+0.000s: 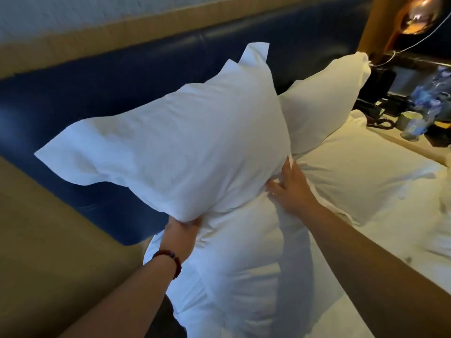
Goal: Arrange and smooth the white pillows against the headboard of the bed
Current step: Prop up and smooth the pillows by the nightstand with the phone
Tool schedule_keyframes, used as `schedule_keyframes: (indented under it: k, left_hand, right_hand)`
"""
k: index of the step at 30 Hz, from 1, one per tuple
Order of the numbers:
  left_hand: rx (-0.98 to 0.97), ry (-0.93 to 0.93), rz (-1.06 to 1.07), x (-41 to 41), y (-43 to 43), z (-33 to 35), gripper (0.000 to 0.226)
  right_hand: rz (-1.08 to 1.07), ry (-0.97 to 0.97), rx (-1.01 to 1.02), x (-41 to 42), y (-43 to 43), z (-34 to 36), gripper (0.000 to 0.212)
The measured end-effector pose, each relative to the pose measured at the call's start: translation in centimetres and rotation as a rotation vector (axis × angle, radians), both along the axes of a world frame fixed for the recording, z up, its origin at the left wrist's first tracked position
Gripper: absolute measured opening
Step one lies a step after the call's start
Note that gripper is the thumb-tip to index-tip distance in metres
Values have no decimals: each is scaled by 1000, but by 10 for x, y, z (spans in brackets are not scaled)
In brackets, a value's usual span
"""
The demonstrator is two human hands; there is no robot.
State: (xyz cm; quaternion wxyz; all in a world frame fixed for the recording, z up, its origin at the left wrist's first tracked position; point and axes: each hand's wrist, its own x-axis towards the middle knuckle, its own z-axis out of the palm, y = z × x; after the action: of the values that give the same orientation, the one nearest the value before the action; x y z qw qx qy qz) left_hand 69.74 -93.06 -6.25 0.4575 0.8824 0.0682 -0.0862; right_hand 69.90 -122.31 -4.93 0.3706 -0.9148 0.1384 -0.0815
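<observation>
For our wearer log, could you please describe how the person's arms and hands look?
Both forearms are bare, with no sleeves or gloves in view. The left hand has a bracelet of dark red-brown beads at its wrist. The right hand shows no ring, watch or band.

To your right, a counter (425, 152) carries a dark phone (372, 109), a cup (412, 125) and bottles (433, 93); a copper lamp (423, 14) glows above.
</observation>
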Motion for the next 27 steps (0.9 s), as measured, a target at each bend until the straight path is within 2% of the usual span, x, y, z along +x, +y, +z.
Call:
schedule_keyframes:
  k: [3, 5, 8, 12, 14, 15, 17, 20, 24, 27]
  left_hand:
    - [394, -3, -134, -12, 8, 12, 45]
    - [594, -119, -227, -24, 13, 26, 46]
    - [541, -419, -329, -36, 7, 47, 34]
    - [453, -1110, -477, -14, -13, 87, 30]
    - [559, -1222, -423, 10, -19, 121, 38]
    - [642, -1177, -375, 22, -21, 138, 46]
    - [811, -968, -340, 48, -25, 163, 64]
    - [951, -792, -396, 75, -36, 166, 84]
    - [962, -668, -537, 91, -46, 134, 114]
    - [894, -572, -590, 107, -47, 110, 117]
  right_hand:
    - [103, -33, -190, -28, 13, 7, 94]
    - [265, -7, -369, -51, 25, 9, 96]
    - [447, 66, -558, -72, 34, 4, 92]
    - [481, 32, -671, -71, 32, 18, 84]
    - [515, 14, -688, -64, 33, 19, 83]
    - [543, 9, -688, -59, 36, 18, 84]
    - [582, 32, -683, -48, 43, 8, 88]
    - [592, 69, -682, -26, 50, -9, 90]
    - [578, 111, -627, 3, 50, -32, 90]
    - [594, 173, -633, 22, 54, -56, 103]
